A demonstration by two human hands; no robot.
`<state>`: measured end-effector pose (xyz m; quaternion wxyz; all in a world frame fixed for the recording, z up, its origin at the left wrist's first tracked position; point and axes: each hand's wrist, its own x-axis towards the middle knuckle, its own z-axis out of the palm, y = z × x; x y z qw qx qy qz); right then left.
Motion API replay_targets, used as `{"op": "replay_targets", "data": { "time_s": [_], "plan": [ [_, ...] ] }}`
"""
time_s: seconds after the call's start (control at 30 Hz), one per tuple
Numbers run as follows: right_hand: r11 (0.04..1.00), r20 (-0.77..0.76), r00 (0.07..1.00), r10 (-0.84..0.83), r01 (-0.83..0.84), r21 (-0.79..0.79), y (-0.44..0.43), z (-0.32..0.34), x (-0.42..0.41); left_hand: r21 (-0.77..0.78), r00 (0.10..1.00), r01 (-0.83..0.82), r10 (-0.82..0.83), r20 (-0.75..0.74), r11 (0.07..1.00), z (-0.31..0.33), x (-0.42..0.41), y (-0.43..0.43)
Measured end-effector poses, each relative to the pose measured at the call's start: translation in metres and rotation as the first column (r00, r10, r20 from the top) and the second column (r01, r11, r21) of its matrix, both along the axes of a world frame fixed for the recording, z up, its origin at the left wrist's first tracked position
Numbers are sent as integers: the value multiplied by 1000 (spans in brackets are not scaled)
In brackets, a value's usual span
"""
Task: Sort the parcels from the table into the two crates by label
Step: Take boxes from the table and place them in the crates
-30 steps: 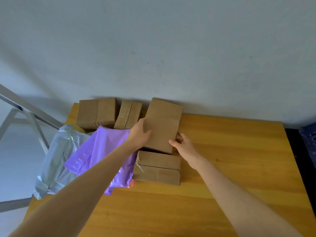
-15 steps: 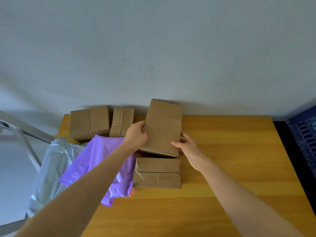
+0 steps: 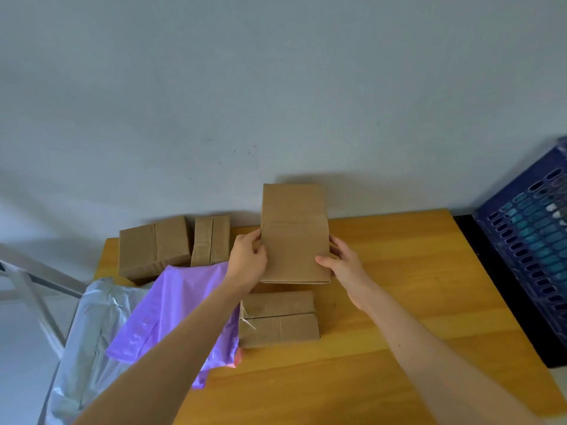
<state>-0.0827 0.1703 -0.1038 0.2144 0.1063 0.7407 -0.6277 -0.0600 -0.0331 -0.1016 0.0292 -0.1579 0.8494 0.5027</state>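
A brown cardboard parcel (image 3: 294,234) is lifted above the wooden table (image 3: 399,286), tilted with its plain face toward me. My left hand (image 3: 248,259) grips its left edge and my right hand (image 3: 343,265) grips its right edge. No label shows on this face. On the table lie a flat cardboard box (image 3: 279,320) just below the held one, two more boxes (image 3: 153,246) (image 3: 211,239) at the back left, a purple mailer bag (image 3: 175,308) and a grey mailer bag (image 3: 89,332) hanging over the left edge. A dark blue slotted crate (image 3: 534,240) stands to the right.
A grey wall rises behind the table. White metal frame legs (image 3: 33,286) stand off the left side. A black strip (image 3: 503,289) runs between the table's right edge and the crate. Something pink (image 3: 238,358) peeks from under the purple bag.
Both hands have raised the cardboard parcel off the pile and tipped it upright. The view has swung right, bringing the blue crate further into sight.
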Motion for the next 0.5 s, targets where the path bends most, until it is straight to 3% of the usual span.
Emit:
{"op": "replay_targets", "data": {
  "time_s": [0.17, 0.37, 0.5],
  "plan": [
    [997, -67, 995, -72, 69, -44, 3, 20, 14, 113, 998, 4, 4, -70, 994, 18, 15, 2],
    [981, -134, 979, -151, 132, -142, 11, 50, 37, 258, 975, 119, -64, -211, 959, 59, 52, 13],
    [969, -160, 971, -178, 144, -203, 17, 69, 62, 165, 934, 191, -128, -334, 968, 88, 86, 33]
  ]
}}
